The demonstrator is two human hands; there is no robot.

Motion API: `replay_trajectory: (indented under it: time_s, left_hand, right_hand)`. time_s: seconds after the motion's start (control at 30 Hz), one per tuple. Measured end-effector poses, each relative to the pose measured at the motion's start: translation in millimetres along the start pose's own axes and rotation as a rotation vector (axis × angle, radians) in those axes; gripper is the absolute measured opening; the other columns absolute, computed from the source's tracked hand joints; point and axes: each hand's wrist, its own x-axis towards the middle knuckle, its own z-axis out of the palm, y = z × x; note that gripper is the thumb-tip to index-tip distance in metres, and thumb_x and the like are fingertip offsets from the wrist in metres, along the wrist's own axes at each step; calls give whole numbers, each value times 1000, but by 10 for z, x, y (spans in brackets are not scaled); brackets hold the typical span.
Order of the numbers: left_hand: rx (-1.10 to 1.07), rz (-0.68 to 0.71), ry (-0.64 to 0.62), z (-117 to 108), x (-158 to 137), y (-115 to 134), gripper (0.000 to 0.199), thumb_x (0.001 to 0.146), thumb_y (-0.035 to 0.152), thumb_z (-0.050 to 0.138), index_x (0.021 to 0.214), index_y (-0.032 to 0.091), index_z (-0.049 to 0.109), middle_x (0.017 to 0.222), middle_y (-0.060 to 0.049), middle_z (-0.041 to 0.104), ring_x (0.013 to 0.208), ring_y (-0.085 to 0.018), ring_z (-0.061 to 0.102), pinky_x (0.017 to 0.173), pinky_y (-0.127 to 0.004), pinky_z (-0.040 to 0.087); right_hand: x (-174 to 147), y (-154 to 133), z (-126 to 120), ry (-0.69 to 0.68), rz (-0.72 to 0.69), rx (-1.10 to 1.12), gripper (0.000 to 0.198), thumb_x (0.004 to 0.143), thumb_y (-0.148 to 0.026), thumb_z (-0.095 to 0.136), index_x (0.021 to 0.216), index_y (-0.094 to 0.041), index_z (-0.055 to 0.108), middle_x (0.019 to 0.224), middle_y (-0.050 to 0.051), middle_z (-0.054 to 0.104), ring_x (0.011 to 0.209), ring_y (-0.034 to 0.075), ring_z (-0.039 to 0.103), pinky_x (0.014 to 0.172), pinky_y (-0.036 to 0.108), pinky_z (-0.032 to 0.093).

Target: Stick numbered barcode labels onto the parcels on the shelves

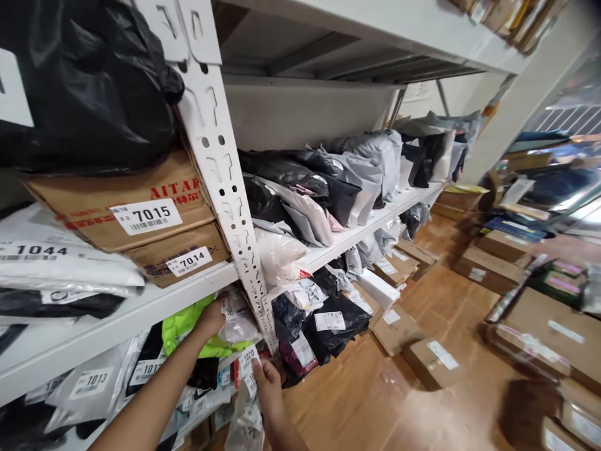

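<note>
My left hand (213, 318) reaches under the edge of the left shelf, closed at the upper edge of a whitish plastic parcel bag (238, 318); its fingertips are mostly hidden. Right beside it is a bright green plastic bag (181, 326). Lower down, my right hand (271, 387) pinches a strip of white number labels (248, 363), the top one reading 1020. The strip hangs down in front of the lower shelf, close to the perforated white post (230, 181). Bagged parcels marked 1013 (91, 381) and 1017 (146, 371) lie to the left.
Above my left arm, a white shelf (117, 319) holds cardboard boxes labelled 7015 (148, 216) and 7014 (190, 260), with a black bag (89, 88) on top. Beyond the post, another shelf (347, 241) carries grey and black parcels. Cardboard boxes (429, 363) lie on the wooden floor (357, 410).
</note>
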Motion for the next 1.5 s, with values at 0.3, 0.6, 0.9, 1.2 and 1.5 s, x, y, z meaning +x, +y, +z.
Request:
replay_trajectory:
  time_s: [0.3,0.6,0.9,1.2,1.5]
  left_hand:
    - [-224,-84,375,560,-649,-58,69,88,16,36,147,7,2,135,-26,49,115,-30,57,92,-42,48]
    - [-160,112,186,645,-562,-45,31,85,26,49,114,19,59,120,-12,63,114,-24,57,99,-38,44]
    - [37,-9,-30,373,-242,-134,49,70,-10,46,109,14,64,111,-11,70,108,-19,62,98,-28,43]
    - [-60,-41,-165,297,-118,-252,37,82,4,40,109,9,65,118,-12,67,111,-18,61,97,-26,44]
    - [-64,-1,-159,264,-115,-320,30,65,13,66,94,9,71,101,-11,74,97,-24,67,88,-30,50]
  right_hand:
    - [-92,15,-339,4,97,35,57,51,-69,73,62,-15,59,51,-3,52,49,9,39,49,21,30]
    - [-66,4,-351,-33,57,20,50,56,-63,75,63,-14,66,56,0,58,55,12,47,56,25,39]
    - [433,98,317,-24,2,103,53,52,-68,73,69,-18,67,56,-1,59,56,16,53,60,29,44]
    - [642,387,561,80,-28,163,51,48,-67,74,55,-18,61,48,-2,55,49,15,50,51,27,41]
    - [631,443,722,140,11,229,55,48,-69,73,61,-16,65,58,3,64,56,17,54,61,31,44]
